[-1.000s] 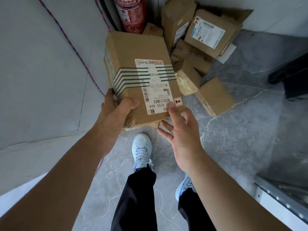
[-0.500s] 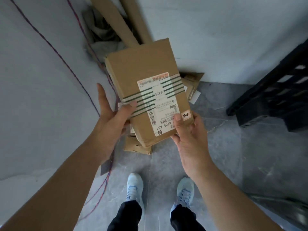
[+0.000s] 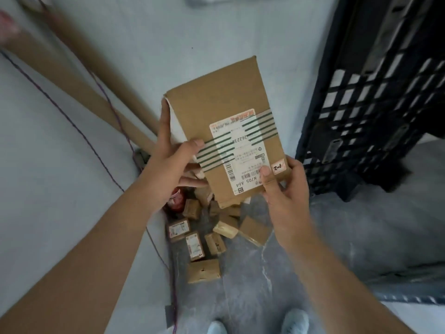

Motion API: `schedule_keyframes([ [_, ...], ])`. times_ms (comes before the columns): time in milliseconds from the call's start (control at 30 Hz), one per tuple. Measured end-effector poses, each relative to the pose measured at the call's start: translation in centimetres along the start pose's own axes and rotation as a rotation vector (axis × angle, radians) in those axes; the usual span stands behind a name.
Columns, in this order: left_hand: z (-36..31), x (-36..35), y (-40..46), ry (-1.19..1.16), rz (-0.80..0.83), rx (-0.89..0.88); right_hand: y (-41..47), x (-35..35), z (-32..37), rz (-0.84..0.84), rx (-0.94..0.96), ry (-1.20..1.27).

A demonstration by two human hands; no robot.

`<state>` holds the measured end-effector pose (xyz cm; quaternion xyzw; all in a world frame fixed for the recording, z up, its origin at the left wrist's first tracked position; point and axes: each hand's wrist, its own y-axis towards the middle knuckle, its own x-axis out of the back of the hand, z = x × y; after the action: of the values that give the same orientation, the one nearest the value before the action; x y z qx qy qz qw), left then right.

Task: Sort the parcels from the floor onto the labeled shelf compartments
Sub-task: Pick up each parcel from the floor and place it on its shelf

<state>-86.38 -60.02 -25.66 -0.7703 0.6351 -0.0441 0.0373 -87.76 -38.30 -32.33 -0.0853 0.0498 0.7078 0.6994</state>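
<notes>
A brown cardboard parcel (image 3: 224, 104) with green striped tape and a white shipping label is held up in front of me. A small pink sticker (image 3: 278, 167) at its near right corner reads "1-2". My left hand (image 3: 172, 160) grips its left edge, thumb across the top face. My right hand (image 3: 284, 186) pinches the near right corner, thumb beside the sticker. Below on the floor lies a pile of several smaller brown parcels (image 3: 204, 239). The dark shelf unit (image 3: 368, 97) stands to the right.
A red fire extinguisher (image 3: 177, 201) stands in the corner behind the pile. Long cardboard strips (image 3: 79, 92) lean against the white wall at left, and a purple cable (image 3: 96, 153) runs down it. My light shoes (image 3: 295, 320) stand on the grey floor.
The parcel has been lifted higher and tilted to the right, toward the shelf. My view has risen, so the floor pile now lies far below. My right hand moved from under the parcel to its corner.
</notes>
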Motion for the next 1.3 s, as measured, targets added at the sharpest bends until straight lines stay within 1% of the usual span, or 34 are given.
schedule_keyframes([
  [133,-8.2,-2.6,-2.4,-0.017,0.002,-0.155,-2.2,2.2,7.8,-0.068,0.120,-0.002],
  [233,-13.3,-5.3,-4.3,0.022,0.016,-0.224,-4.0,4.5,12.4,-0.096,0.175,0.009],
  [467,-22.0,-11.8,-10.9,0.078,0.053,-0.366,-8.6,10.5,21.1,-0.096,0.302,0.025],
  [633,-26.4,-15.4,-15.6,-0.031,0.014,-0.503,-12.1,13.3,27.7,-0.050,0.392,0.014],
  [767,-29.3,-16.9,-18.0,-0.143,0.057,-0.557,-14.0,13.9,32.7,-0.042,0.428,0.052],
  [867,-30.7,-17.6,-18.6,-0.273,0.107,-0.557,-15.2,13.9,35.1,0.002,0.405,0.089],
  [933,-31.3,-18.1,-18.7,-0.385,0.163,-0.518,-15.8,13.7,36.2,0.019,0.395,0.062],
  [1000,-31.5,-18.7,-18.8,-0.427,0.212,-0.490,-16.2,13.7,37.0,0.026,0.394,0.026],
  [1100,-31.7,-19.0,-18.5,-0.378,0.229,-0.474,-16.1,14.2,38.2,-0.020,0.390,0.026],
  [1233,-32.0,-18.6,-17.9,-0.127,0.117,-0.465,-15.8,15.5,39.4,-0.130,0.462,0.040],
  [1300,-32.0,-18.2,-17.5,-0.059,0.084,-0.474,-15.7,16.1,39.6,-0.164,0.503,0.030],
])
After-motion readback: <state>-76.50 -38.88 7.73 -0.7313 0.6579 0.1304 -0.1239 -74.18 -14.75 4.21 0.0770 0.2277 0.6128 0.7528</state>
